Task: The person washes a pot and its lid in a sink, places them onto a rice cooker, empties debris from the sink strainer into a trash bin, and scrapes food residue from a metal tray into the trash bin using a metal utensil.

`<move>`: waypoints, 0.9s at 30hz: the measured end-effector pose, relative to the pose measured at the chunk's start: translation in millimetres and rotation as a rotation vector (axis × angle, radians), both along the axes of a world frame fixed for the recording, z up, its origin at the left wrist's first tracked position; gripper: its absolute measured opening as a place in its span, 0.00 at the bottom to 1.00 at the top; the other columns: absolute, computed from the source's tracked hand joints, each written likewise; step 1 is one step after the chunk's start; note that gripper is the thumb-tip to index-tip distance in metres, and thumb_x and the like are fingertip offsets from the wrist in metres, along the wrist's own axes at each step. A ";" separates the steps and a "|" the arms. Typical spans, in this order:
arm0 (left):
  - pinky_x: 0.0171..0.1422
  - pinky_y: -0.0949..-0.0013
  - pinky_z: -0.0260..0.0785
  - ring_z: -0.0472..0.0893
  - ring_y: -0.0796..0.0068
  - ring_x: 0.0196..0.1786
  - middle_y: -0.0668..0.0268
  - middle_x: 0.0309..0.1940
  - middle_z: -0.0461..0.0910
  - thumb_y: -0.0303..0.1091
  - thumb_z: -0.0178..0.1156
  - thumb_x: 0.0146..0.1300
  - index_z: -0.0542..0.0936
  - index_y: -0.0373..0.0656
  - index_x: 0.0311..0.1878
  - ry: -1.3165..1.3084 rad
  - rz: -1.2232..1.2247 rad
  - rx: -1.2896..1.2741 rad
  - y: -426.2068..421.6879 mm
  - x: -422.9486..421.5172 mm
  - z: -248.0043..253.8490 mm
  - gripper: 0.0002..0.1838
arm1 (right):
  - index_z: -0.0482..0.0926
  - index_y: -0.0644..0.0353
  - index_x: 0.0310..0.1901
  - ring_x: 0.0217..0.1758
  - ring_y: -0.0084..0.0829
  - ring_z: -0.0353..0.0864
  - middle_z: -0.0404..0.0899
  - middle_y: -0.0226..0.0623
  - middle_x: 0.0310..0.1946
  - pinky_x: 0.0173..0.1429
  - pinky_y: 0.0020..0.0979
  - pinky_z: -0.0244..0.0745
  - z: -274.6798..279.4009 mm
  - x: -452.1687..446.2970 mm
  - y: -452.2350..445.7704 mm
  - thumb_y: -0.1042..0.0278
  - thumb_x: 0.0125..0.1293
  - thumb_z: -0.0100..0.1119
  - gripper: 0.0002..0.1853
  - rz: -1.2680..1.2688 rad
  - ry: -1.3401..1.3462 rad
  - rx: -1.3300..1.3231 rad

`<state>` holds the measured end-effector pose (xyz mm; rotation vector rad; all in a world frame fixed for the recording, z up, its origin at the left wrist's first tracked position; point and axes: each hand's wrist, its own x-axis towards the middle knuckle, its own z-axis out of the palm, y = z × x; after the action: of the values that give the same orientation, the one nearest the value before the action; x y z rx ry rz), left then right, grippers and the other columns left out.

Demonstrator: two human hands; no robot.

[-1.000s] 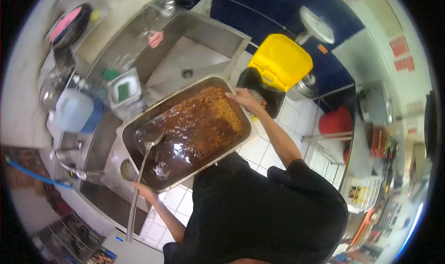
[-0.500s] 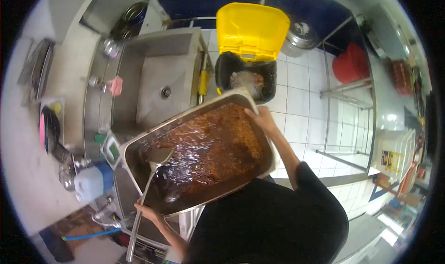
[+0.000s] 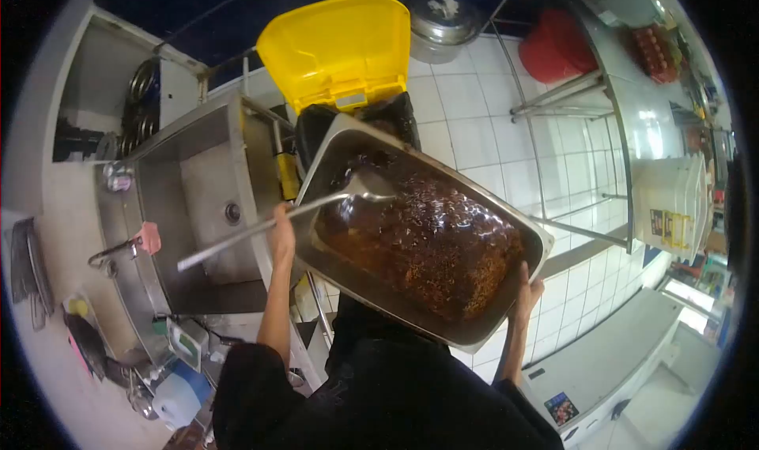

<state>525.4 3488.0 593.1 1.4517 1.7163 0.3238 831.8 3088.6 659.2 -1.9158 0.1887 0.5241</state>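
Note:
A deep rectangular steel pan [image 3: 506, 217] is held tilted in front of me over the floor. Dark brown liquid and browned, grainy residue [image 3: 443, 244] coat its inside. My left hand [image 3: 282, 233] is closed at the pan's left edge, around the handle of a long metal spatula [image 3: 237, 238]. The spatula's broad head rests inside the pan, in the liquid. My right hand [image 3: 528, 292] grips the pan's right rim, thumb up over the edge. Just beyond the pan's far corner stands a bin with a raised yellow lid [image 3: 336, 51] and a black liner [image 3: 407, 122].
At left is a steel sink [image 3: 209, 181] with a pink-covered tap [image 3: 148, 237]. A lidded metal pot [image 3: 443, 23] and a red tub [image 3: 557, 47] stand at the back. A steel table [image 3: 632, 110] and a white chest [image 3: 605, 355] line the right side.
The pan has swung round, its far left corner now over the bin's liner. My left hand has risen with the spatula; my right hand has come nearer my body. The view has turned right.

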 end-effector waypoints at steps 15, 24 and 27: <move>0.51 0.58 0.64 0.77 0.60 0.43 0.56 0.37 0.80 0.54 0.43 0.66 0.80 0.41 0.35 0.071 -0.614 -0.123 92.5 159.2 -188.1 0.26 | 0.80 0.70 0.45 0.34 0.25 0.77 0.82 0.36 0.36 0.41 0.28 0.73 -51.2 -106.6 1.5 0.67 0.66 0.63 0.14 -0.527 0.097 -0.006; 0.57 0.60 0.63 0.76 0.59 0.47 0.55 0.39 0.79 0.55 0.44 0.65 0.81 0.41 0.37 0.029 -0.588 -0.219 106.1 160.5 -220.5 0.26 | 0.79 0.70 0.41 0.34 0.25 0.79 0.82 0.37 0.36 0.40 0.27 0.74 -18.4 -132.0 38.1 0.83 0.58 0.54 0.09 -0.556 0.116 -0.060; 0.58 0.61 0.63 0.75 0.60 0.49 0.55 0.40 0.78 0.55 0.44 0.65 0.82 0.41 0.37 -0.011 -0.599 -0.269 115.1 149.0 -223.3 0.26 | 0.78 0.71 0.41 0.35 0.26 0.79 0.82 0.37 0.37 0.41 0.27 0.74 10.6 -133.9 63.2 0.84 0.56 0.54 0.10 -0.549 0.109 0.013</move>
<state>674.5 3603.1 369.8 1.6657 1.1836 -0.2135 697.8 3151.8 669.9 -1.7248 0.7535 0.2543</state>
